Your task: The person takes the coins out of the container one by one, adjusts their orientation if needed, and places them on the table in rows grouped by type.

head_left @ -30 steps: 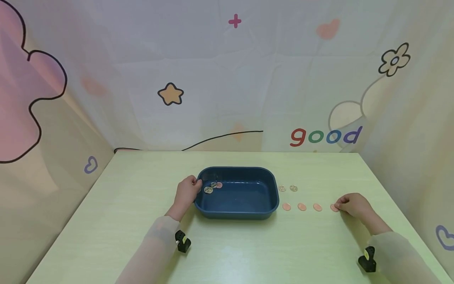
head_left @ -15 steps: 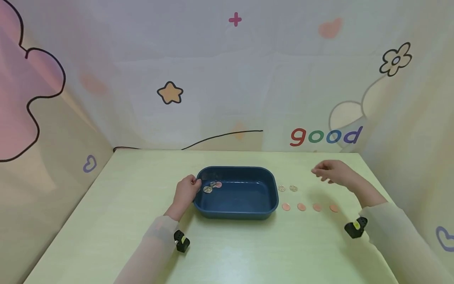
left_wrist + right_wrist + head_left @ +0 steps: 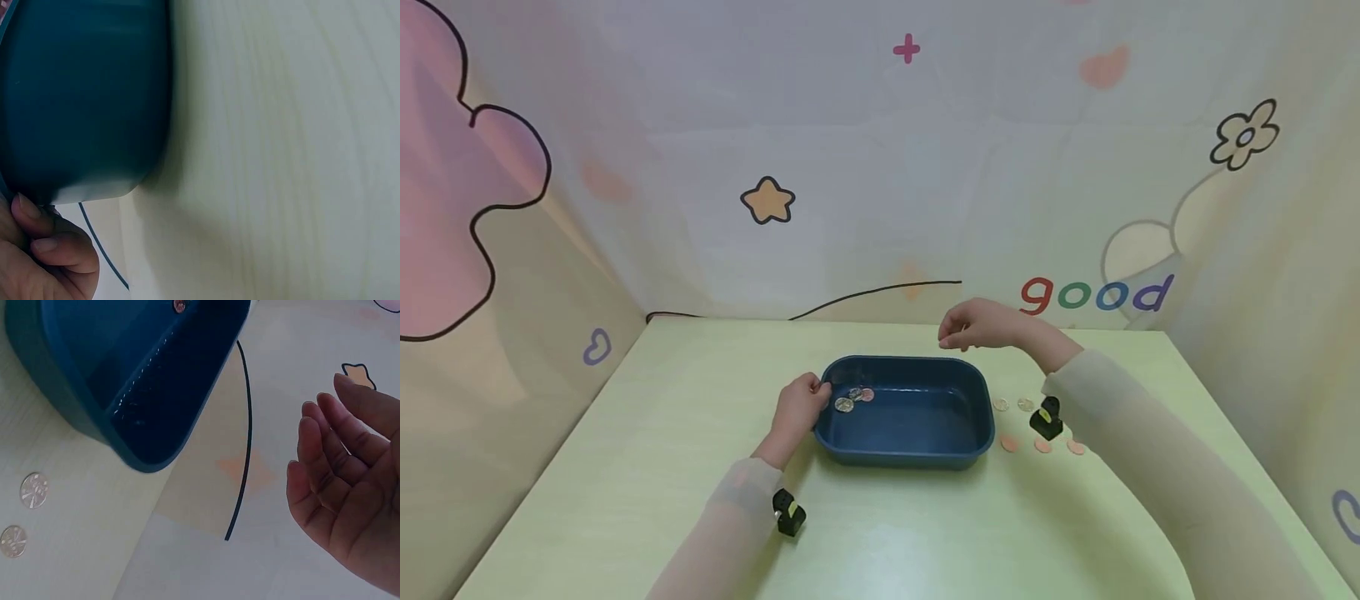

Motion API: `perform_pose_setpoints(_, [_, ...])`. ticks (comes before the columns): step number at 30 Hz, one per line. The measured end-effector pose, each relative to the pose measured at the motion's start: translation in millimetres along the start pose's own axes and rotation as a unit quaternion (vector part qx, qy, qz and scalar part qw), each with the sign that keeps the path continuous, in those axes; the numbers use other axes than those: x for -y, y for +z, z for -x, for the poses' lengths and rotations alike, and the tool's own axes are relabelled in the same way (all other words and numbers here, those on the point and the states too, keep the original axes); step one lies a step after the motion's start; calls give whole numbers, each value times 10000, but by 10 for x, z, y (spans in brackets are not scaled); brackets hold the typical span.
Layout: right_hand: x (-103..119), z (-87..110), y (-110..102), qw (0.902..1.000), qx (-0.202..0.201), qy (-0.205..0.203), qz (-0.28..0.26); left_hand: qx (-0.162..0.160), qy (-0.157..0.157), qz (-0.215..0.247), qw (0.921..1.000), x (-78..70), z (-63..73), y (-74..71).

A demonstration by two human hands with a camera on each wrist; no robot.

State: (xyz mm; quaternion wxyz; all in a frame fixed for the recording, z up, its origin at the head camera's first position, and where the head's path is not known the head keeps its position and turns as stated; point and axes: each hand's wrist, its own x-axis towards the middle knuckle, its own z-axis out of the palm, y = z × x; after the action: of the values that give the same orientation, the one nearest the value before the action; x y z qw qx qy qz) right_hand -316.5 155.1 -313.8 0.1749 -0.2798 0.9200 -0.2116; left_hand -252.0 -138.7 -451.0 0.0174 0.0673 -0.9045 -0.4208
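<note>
A dark blue plastic basin (image 3: 910, 458) stands on the table, its left end gripped by my left hand (image 3: 797, 410). In the left wrist view, the thumb and curled fingers (image 3: 65, 251) pinch the rim. My right hand (image 3: 981, 323) hovers above the basin's back right corner, touching nothing. Its fingers are loosely bent and no object shows between them in the right wrist view. Inside the basin, at the left, lie a few coins: a silvery coin (image 3: 844, 405), a second one partly overlapped, and a pinkish coin (image 3: 868, 395).
Right of the basin lie two silvery coins (image 3: 1026, 404) and, nearer the front, a row of copper-coloured coins (image 3: 1042, 445). My right sleeve (image 3: 1157, 450) crosses over this area and hides part of it. A printed cloth (image 3: 850, 125) closes off the back and sides of the pale table.
My right hand has left the rightmost copper coin, risen, and swept left to the basin's back corner. That coin stayed on the table. The left hand keeps its hold on the rim.
</note>
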Motion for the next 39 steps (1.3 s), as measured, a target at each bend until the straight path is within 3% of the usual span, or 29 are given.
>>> perform_pose_setpoints(7, [243, -373, 138, 9966, 524, -243, 580, -17, 7, -66, 10000, -33, 18, 29])
perform_pose_setpoints(19, [488, -803, 527, 9913, 1152, -191, 614, -86, 84, -217, 9997, 17, -22, -5])
perform_pose_setpoints(33, [537, -1083, 983, 9924, 1163, 145, 371, -4, 4, -188, 9998, 25, -34, -20])
perform_pose_setpoints(39, [508, -1133, 1153, 9915, 1105, 281, 633, 32, 7, -150, 9999, 10, -22, -26])
